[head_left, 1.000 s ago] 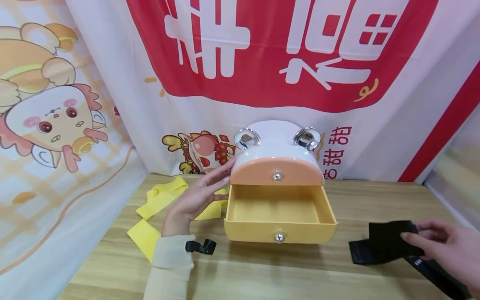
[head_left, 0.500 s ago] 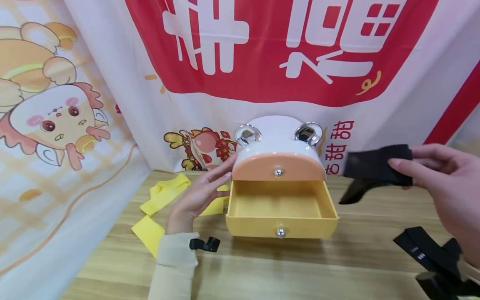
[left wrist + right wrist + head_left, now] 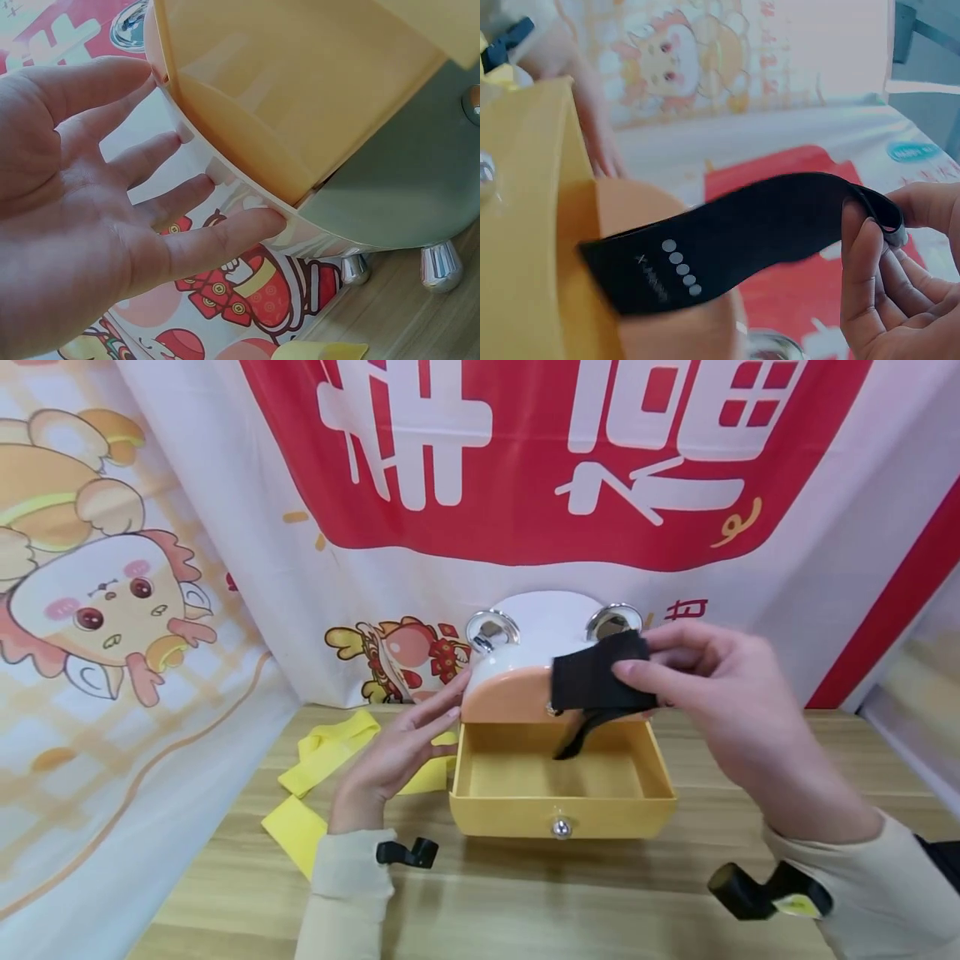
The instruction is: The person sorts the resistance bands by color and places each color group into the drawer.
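A small drawer cabinet (image 3: 551,618) with a white top and ring-like chrome parts stands at the back of the table. Its yellow drawer (image 3: 510,817) is pulled out, with bare floor showing inside. My left hand (image 3: 401,752) steadies the cabinet's left side; in the left wrist view its fingertips touch the pale side wall, fingers extended. My right hand (image 3: 727,702) pinches a black resistance band (image 3: 596,681) between thumb and fingers, above the drawer's right part. In the right wrist view the band's printed end, with a row of grey dots, hangs free near the drawer.
Yellow resistance bands (image 3: 330,752) lie on the wooden table (image 3: 480,910) left of the cabinet, partly behind my left hand. Printed cloth (image 3: 525,527) hangs close behind the cabinet, and another cloth (image 3: 112,610) lines the left side.
My right hand has lifted the black band off the table at the right and carried it up and leftward over the drawer. The left hand stays at the cabinet's side.
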A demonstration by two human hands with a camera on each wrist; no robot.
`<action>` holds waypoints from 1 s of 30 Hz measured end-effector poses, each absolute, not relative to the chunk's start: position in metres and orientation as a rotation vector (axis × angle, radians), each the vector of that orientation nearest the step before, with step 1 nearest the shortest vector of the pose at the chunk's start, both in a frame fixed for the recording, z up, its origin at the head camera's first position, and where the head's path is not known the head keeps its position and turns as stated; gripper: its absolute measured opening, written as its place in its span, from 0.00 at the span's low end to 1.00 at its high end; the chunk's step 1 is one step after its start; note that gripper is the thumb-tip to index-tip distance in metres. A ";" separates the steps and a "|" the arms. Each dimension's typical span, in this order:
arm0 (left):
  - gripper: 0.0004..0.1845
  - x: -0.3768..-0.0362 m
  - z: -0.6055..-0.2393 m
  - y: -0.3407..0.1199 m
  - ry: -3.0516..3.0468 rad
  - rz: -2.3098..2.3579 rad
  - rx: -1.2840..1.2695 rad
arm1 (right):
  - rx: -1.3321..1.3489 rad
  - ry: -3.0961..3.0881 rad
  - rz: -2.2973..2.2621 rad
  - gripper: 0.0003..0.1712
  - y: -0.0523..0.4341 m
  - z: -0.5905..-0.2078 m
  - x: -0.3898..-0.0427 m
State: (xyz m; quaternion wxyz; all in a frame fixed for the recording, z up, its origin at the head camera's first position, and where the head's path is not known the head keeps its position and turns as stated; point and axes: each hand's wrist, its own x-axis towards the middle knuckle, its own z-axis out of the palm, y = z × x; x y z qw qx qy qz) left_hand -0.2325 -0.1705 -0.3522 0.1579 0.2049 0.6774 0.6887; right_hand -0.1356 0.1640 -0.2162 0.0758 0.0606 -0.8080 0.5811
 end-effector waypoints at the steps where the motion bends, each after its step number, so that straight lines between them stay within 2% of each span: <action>1: 0.27 -0.233 -0.352 -0.170 1.940 1.970 0.582 | 0.212 -2.424 1.756 0.23 0.158 -0.218 -0.137; 15: 0.27 -0.231 -0.350 -0.169 1.936 1.972 0.561 | 0.342 -2.598 1.859 0.19 0.109 -0.242 -0.149; 30: 0.29 -0.230 -0.351 -0.169 1.931 1.986 0.536 | 0.219 -2.832 1.525 0.21 0.134 -0.282 -0.161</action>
